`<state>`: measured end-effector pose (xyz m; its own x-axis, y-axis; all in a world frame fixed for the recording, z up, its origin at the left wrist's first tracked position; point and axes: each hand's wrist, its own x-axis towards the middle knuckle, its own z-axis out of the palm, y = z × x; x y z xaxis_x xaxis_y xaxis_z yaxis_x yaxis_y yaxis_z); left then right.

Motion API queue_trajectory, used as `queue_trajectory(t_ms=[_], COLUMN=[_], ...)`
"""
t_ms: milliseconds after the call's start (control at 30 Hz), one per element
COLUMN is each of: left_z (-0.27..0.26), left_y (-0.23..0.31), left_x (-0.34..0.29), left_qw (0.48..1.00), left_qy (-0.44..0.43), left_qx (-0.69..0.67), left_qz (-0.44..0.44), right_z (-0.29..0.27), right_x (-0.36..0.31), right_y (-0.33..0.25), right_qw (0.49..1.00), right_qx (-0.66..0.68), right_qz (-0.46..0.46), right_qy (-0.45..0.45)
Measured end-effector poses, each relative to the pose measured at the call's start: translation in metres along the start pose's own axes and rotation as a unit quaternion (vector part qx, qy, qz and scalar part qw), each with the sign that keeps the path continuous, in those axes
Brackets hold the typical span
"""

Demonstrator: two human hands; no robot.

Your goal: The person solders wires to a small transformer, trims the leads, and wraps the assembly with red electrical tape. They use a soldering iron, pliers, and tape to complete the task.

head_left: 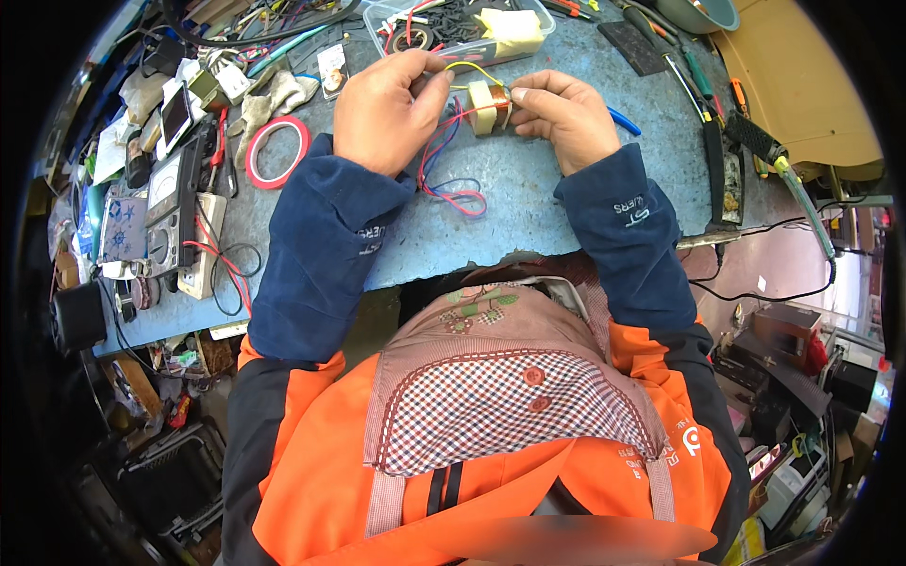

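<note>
Head view: worn blue-painted workbench [524,208] spans the upper frame, its chipped front edge crossing the centre; blue surface lies between the navy cloth sleeves [326,236]; a clear plastic bin [534,47] bounds the top centre; the bare right hand [574,118] clamps a small cream-and-copper wound coil [483,108] at upper centre; the bare left hand [387,113] brings thumb and forefinger together on its thin yellow wire [477,66].
</note>
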<state>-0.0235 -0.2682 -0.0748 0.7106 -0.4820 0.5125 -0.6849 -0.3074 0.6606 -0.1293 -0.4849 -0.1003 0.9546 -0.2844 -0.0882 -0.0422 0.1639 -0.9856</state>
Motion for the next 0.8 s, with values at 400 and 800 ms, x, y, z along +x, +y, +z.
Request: queue_trajectory(t_ms=[400,800], left_z=[0.023,0.033], left_y=[-0.003,0.003], left_x=[0.031,0.032], left_qw=[0.998,0.979], left_qy=[-0.001,-0.161], left_qx=[0.032,-0.107], left_qz=[0.056,0.060], right_z=[0.002,0.003], right_x=[-0.001,0.002], right_y=[-0.001,-0.004], right_qw=[0.997,0.999], right_qx=[-0.055,0.010], right_qz=[-0.038,-0.047], right_qy=[-0.025,0.012])
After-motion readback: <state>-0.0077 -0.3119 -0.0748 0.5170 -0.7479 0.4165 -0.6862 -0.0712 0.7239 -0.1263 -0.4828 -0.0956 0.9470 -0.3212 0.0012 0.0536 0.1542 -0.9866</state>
